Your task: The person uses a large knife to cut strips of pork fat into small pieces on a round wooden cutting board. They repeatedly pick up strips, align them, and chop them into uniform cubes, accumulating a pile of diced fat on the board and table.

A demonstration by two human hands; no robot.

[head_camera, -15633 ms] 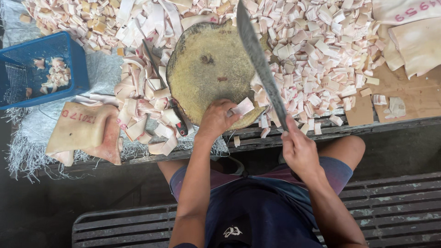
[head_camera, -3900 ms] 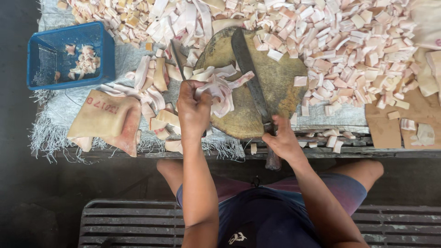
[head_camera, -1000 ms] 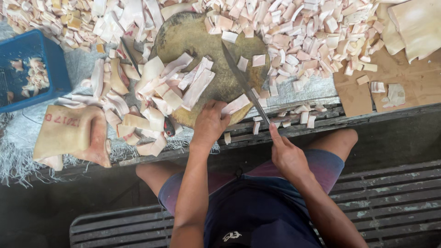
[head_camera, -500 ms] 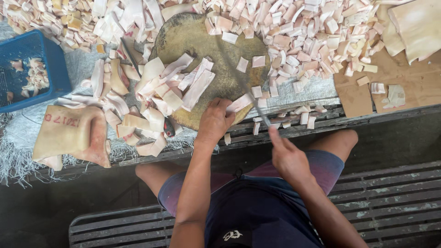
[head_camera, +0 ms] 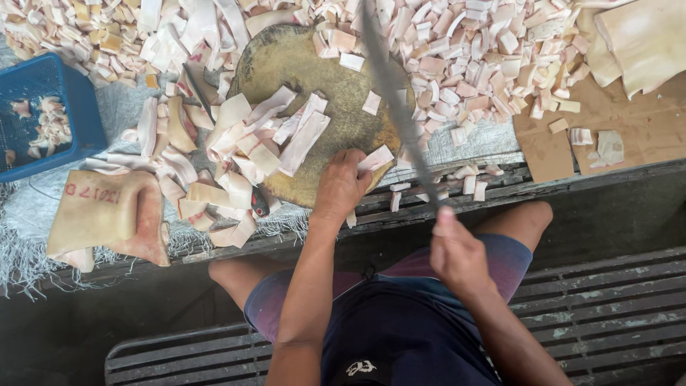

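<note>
Seated person at a low bench, viewed from above. Right hand [head_camera: 457, 251] grips the handle of a long knife [head_camera: 396, 107], its blade raised and blurred above the round chopping block [head_camera: 300, 68]. Left hand [head_camera: 341, 187], fingers curled, pins a pale strip [head_camera: 376, 158] on the block's near edge. For a clean cut, the fingertips should probably stay tucked behind the strip, clear of where the blade lands. Uncut strips [head_camera: 286, 136] lie heaped on the block's left half; cut pieces [head_camera: 471, 64] cover the surface beyond. A blue basket [head_camera: 82, 107] sits far left.
</note>
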